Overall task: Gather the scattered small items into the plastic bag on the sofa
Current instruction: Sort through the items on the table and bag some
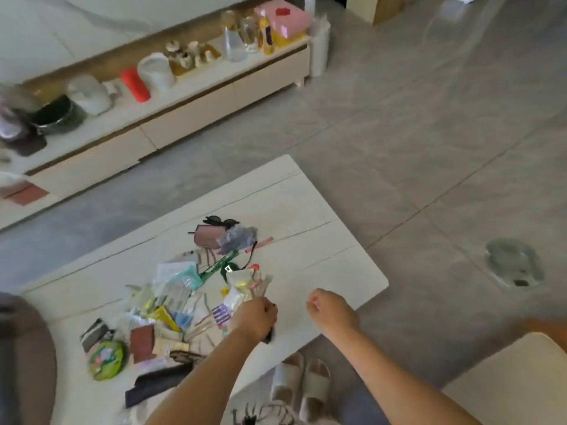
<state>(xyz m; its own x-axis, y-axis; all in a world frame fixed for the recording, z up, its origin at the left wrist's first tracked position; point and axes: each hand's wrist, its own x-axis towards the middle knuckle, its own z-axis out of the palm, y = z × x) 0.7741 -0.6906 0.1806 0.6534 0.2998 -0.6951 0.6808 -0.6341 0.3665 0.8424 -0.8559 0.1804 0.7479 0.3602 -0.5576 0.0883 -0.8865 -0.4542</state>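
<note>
- Small items (190,302) lie in a loose pile on the white tabletop (322,240), mostly left and centre; right part bare.
- Mix: flat sachets/packets, thin sticks, a pink pouch (207,240), green round tin (106,358), dark flat piece at near edge.
- Plastic bag + sofa: not clearly in view; can't tell where the bag sits.
- Left hand (256,317) is at the pile's right edge, fingers curled shut around something small and dark; exact item unclear, blurred.
- Right hand (329,306) hovers over bare tabletop just beside the left, fingers loosely curled, nothing visibly held.
- Handling, judged: packets light, floppy, prob slippery film; pinch at an edge or scoop several together.
- Sticks thin, stiff, roll easily; take as a bundle mid-length.
- Tin rigid, heaviest; grab around the rim.
- Pouch soft; grab by the body.
- Risk: light bits sliding off the near edge onto the floor by the slippers (302,384).
</note>
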